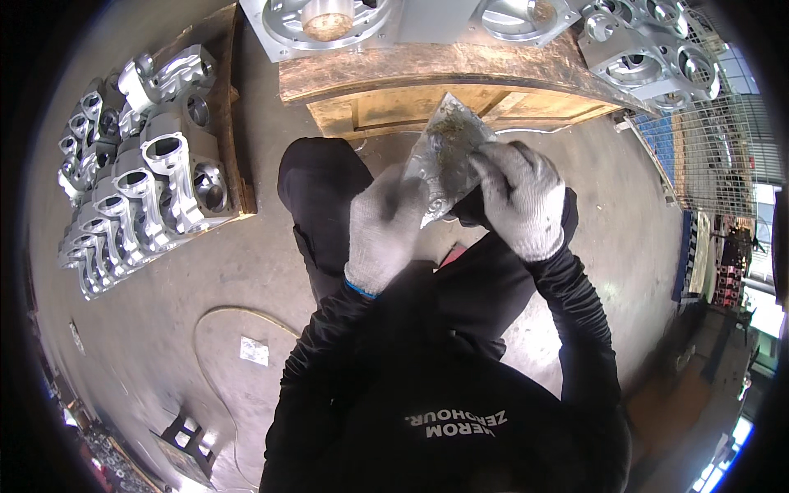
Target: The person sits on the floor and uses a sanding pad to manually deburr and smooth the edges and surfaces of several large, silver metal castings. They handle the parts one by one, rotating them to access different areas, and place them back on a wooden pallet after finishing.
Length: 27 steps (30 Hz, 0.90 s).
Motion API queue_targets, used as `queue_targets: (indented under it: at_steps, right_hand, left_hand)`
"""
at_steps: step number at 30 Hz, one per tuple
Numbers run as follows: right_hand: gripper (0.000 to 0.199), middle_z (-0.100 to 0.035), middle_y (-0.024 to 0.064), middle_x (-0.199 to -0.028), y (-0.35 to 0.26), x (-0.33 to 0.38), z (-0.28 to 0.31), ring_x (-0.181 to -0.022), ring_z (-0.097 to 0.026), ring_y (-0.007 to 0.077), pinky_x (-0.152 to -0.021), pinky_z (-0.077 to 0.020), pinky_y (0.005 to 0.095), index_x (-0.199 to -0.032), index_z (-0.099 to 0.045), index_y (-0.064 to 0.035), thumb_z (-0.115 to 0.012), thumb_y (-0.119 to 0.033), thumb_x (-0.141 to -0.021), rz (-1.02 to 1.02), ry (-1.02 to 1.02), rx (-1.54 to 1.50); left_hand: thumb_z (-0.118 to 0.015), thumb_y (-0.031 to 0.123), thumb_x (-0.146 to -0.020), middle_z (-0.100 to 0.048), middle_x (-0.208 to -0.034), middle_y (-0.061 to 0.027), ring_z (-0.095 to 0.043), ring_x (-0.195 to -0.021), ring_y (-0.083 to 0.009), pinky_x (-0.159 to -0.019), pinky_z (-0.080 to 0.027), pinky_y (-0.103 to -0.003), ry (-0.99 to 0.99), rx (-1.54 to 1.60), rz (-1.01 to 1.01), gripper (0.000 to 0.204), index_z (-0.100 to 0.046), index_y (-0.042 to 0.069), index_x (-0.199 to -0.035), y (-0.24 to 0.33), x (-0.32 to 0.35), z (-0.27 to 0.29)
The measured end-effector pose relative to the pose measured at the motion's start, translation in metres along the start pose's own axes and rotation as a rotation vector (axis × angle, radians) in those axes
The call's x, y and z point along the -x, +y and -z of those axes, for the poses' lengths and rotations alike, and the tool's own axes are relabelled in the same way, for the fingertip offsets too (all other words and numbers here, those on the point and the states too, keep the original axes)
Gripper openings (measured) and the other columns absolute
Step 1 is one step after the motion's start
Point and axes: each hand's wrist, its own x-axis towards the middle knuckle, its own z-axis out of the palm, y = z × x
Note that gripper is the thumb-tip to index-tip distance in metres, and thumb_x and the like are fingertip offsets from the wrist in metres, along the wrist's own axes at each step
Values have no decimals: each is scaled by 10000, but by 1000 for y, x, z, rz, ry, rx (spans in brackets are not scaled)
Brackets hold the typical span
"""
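Note:
A clear plastic bag (446, 148) with small dark-brown and greyish contents is held up in front of my knees. My left hand (381, 223), in a whitish knit glove with a blue cuff edge, is closed on the bag's lower left side. On the opposite side my right hand (524, 195), gloved alike, pinches the bag's edge between thumb and fingers. One corner of the bag points away from me, toward the wooden pallet (362, 111). What exactly lies inside cannot be made out.
Machined metal housings (136, 177) stand in rows on a pallet at the left. Large metal castings (329, 37) rest on the pallet ahead, with more castings (641, 62) at far right. A wire-mesh cage (711, 156) stands right. A hose (201, 353) and white paper (254, 351) lie on the floor.

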Motion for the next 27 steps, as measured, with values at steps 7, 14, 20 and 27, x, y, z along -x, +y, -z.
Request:
queue_targets:
  at_steps: [7, 14, 20, 27]
  right_hand:
    - [146, -720, 129, -872, -8, 3, 6, -764, -696, 359, -688, -560, 436, -991, -733, -56, -771, -87, -854, 64, 17, -7]
    - [263, -711, 93, -969, 6, 11, 5, -821, -693, 324, -722, -558, 440, -1075, -734, -138, -794, -147, -819, -21, -39, -17]
    - [145, -698, 140, -845, -2, -9, 5, -771, -683, 371, -697, -554, 433, -984, -729, -67, -778, -90, -849, 67, 33, -8]
    - [201, -708, 152, -866, -8, -2, 3, -769, -687, 375, -697, -557, 441, -1011, -731, -66, -800, -86, -823, 45, 30, -25]
  left_hand:
    - [-593, 144, -1044, -613, -910, 12, -496, -837, -50, -730, -440, -231, 10, 5, 10, 246, -651, -66, -1159, 0, -1, -1]
    - [-601, 158, -1045, -623, -924, 13, -498, -831, -45, -715, -434, -221, -6, -16, -37, 274, -652, -72, -1186, -4, -2, 1]
    - [-596, 150, -1042, -638, -935, 9, -518, -838, -49, -729, -440, -225, 0, -31, 4, 276, -654, -66, -1203, 3, -1, 5]
    - [-580, 124, -1030, -697, -846, -105, -610, -800, -105, -740, -527, -301, 27, -35, 7, 221, -680, -40, -1141, -3, -2, 2]
